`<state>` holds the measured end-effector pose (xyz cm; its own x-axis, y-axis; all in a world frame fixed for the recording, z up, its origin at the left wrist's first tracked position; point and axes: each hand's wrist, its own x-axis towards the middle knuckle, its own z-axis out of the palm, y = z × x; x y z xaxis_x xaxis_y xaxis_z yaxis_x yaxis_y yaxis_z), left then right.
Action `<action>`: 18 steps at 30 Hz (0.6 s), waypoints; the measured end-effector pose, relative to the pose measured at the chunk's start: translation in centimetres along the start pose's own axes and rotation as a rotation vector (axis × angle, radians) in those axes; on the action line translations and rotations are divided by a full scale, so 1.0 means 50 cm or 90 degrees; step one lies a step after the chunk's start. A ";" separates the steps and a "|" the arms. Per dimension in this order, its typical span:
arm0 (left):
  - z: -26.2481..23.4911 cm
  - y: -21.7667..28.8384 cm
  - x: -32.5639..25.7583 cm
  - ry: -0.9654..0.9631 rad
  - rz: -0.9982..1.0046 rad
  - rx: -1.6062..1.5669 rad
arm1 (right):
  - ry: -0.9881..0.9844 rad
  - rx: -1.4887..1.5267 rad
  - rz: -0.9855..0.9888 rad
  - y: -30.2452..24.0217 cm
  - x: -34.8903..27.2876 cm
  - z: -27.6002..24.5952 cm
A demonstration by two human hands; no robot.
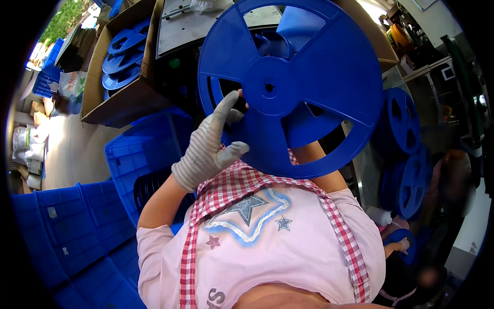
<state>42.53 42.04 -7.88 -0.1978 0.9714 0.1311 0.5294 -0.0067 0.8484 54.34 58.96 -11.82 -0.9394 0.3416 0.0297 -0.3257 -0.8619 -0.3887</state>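
Observation:
A large blue plastic reel [334, 67] is held up in front of my chest, its round hub facing me and wide openings between its spokes. My left hand [208, 141], in a pale ribbed work glove, is at the reel's left side below the hub. Its fingers are stretched and spread, with the bare fingertips close to the hub; whether they touch it I cannot tell. My right forearm [329, 180] goes up behind the reel, which hides the right hand. Through the openings another blue curved surface shows behind the front disc.
A cardboard box [121, 105] with several blue reel parts stands at the far left. Blue crates [77, 232] are stacked at the left. A pale metal surface [188, 28] lies behind the reel. Stacked blue reels [399, 121] stand at the right, and a co-worker's hand [404, 244] shows below them.

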 end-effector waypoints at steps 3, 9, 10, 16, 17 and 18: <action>0.061 0.037 0.051 0.065 0.027 0.067 | 0.143 -0.334 -0.165 0.020 0.005 0.018; 0.077 -0.055 0.048 0.201 -0.051 -0.383 | 0.118 -0.678 -0.248 -0.031 0.031 0.015; 0.077 -0.076 0.043 0.241 -0.035 -0.506 | 0.114 -0.668 -0.237 -0.033 0.027 0.020; 0.060 -0.011 0.072 0.338 0.047 -0.577 | 0.069 -0.674 -0.190 0.019 0.011 0.048; 0.057 -0.031 0.075 0.297 0.022 -0.521 | 0.079 -0.691 -0.211 0.023 0.012 0.043; 0.055 -0.060 0.074 0.260 -0.001 -0.464 | 0.085 -0.710 -0.230 0.027 0.016 0.035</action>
<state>42.46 46.31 -11.34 -0.5560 0.8100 0.1864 -0.1096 -0.2937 0.9496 52.95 57.41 -10.69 -0.7719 0.5917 0.2327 -0.2345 0.0752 -0.9692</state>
